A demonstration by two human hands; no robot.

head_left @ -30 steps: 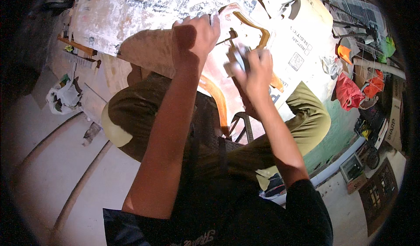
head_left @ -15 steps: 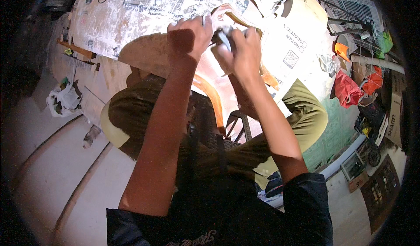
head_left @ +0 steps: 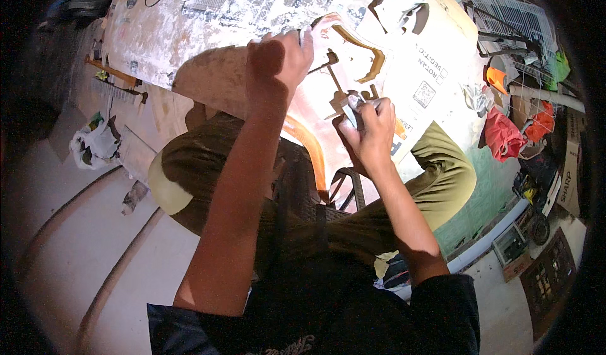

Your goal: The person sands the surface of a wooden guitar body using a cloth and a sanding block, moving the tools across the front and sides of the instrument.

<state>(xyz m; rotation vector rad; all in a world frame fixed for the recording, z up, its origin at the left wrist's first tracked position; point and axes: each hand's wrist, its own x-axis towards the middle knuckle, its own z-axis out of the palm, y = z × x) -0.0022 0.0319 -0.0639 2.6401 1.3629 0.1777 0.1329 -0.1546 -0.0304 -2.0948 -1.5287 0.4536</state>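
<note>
A curved pale pink and white panel [head_left: 306,106], with cut-outs and orange-brown edges, lies in front of my crossed legs. My left hand [head_left: 281,61] is closed over its far left edge, its fingertips mostly in glare. Near the panel's right side, my right hand [head_left: 374,131] pinches a small grey-white piece [head_left: 351,110] against the surface beside a cut-out. Whether this piece is a pad or a blade tool I cannot make out. My left forearm casts a dark shadow around that hand.
Under the panel spreads a paint-smeared cardboard sheet [head_left: 158,46]. White scraps [head_left: 401,11] lie beyond it. At the right are a red bag [head_left: 503,134], an orange piece [head_left: 496,79] and a wire rack [head_left: 514,14]. A white plastic bag [head_left: 96,143] sits at the left.
My right hand has moved toward me and slightly right with the grey-white piece, uncovering the panel's cut-outs. My left hand stays at the panel's far left edge.
</note>
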